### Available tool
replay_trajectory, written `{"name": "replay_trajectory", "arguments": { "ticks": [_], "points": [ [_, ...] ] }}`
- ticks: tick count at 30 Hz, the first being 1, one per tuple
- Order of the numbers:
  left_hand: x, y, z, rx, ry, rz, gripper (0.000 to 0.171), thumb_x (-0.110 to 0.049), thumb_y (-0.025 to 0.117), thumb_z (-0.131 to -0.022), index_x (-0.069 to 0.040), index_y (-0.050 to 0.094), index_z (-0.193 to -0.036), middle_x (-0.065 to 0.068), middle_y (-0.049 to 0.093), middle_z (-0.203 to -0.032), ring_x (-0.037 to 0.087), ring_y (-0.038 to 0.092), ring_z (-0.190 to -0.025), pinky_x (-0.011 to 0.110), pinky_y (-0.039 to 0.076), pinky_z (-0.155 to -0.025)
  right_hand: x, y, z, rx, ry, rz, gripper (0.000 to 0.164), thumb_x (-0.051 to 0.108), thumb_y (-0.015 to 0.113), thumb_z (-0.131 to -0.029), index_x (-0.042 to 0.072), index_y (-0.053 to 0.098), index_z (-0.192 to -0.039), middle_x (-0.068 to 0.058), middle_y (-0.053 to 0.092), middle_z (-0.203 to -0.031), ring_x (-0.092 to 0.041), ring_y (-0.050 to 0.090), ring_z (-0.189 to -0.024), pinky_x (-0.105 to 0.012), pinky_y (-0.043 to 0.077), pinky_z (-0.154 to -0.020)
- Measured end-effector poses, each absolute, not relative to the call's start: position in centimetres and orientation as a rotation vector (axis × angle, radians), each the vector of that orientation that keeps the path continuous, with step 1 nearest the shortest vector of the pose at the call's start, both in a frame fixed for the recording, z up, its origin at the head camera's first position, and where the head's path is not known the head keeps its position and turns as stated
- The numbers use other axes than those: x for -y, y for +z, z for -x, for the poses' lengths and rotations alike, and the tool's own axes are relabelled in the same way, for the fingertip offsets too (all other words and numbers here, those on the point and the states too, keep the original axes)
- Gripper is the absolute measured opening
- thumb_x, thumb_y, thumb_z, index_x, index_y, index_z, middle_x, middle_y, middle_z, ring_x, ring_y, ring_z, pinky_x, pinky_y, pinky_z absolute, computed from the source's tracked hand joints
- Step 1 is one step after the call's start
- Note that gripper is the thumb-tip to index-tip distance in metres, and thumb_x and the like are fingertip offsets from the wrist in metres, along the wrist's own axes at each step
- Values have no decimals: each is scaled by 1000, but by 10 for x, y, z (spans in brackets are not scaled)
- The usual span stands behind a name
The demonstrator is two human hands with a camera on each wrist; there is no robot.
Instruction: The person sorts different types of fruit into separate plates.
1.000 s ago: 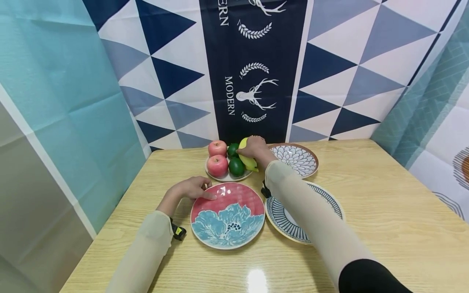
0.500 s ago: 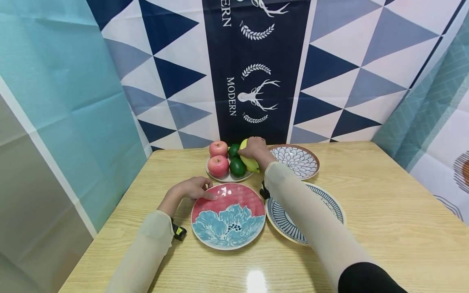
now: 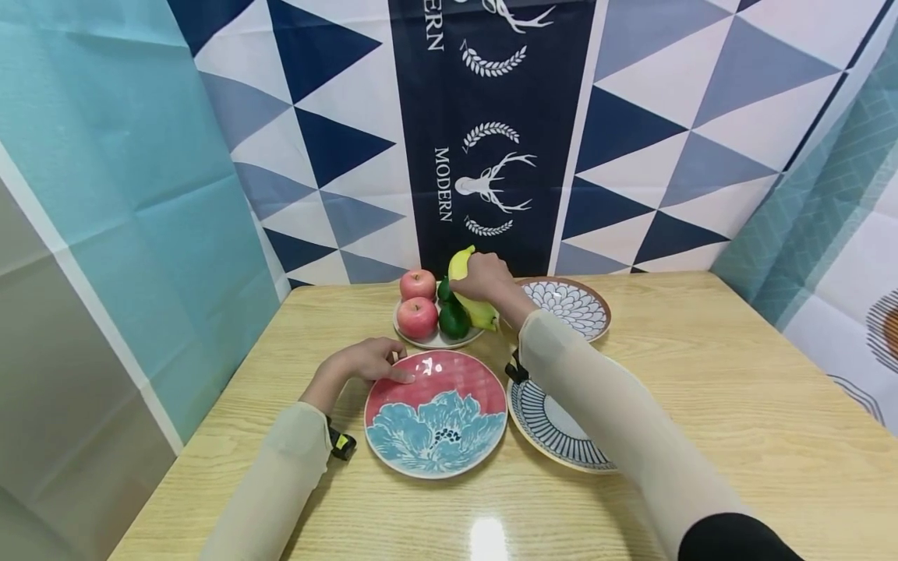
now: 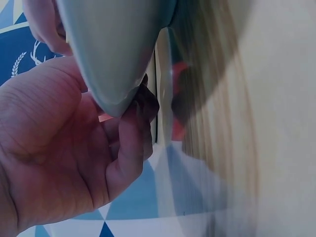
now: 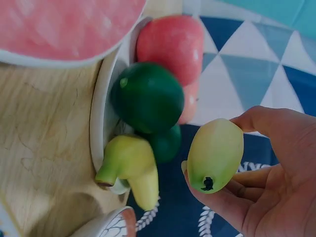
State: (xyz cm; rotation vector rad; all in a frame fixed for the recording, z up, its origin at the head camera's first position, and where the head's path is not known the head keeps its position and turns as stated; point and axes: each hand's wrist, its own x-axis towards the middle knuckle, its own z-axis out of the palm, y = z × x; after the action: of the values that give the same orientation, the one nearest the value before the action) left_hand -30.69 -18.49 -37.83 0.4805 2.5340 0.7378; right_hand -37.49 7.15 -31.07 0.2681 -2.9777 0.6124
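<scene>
The person's right hand (image 3: 486,278) is pinching a yellow fruit (image 5: 217,153) between thumb and fingers, holding it up near the far edge of the tabletop (image 3: 379,514), left of that edge's middle. The fruit's dark-spotted end is facing the right wrist's camera, and it is hanging apart from the fruit beside it.

Just there, close to the far edge, the fruit plate (image 3: 440,342) is carrying two red apples (image 3: 417,317), two green fruits (image 3: 454,321) and a banana (image 5: 131,163), whose stem end is poking over the rim.

The left hand (image 3: 366,360) is pinching the rim of the red plate (image 3: 438,436), its thumb lying on top and its fingers curling underneath. That plate, with its blue flower, is sitting nearer the front edge than the fruit.

Toward the right edge, a striped plate (image 3: 543,425) is showing beneath the right sleeve (image 3: 603,405), which is covering part of it. Beyond it, a brown-rimmed plate (image 3: 564,305) is resting by the far edge, and a patterned cloth (image 3: 337,101) is hanging behind everything.
</scene>
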Motion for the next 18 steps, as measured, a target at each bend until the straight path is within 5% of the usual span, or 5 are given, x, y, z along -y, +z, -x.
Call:
{"name": "replay_trajectory", "arguments": {
  "ticks": [10,18],
  "points": [
    [184,-375,306,-2538,730,-470,26,-29,80,-96,-10,63,-105,8,65,-97,24,60,-87,32,52,-73,-65,-294,333,2885,577,-478,33,40,71,-88,10,60,-82,-6,58,-75,-26,57,-71,-36,43,-65],
    [184,-374,304,-2529,733,-481,24,-28,80,-95,-11,65,-103,8,65,-95,23,59,-84,32,52,-72,-52,-295,292,2855,639,-678,31,38,75,-90,9,65,-96,-4,63,-78,-23,59,-73,-33,47,-63]
  ]
}}
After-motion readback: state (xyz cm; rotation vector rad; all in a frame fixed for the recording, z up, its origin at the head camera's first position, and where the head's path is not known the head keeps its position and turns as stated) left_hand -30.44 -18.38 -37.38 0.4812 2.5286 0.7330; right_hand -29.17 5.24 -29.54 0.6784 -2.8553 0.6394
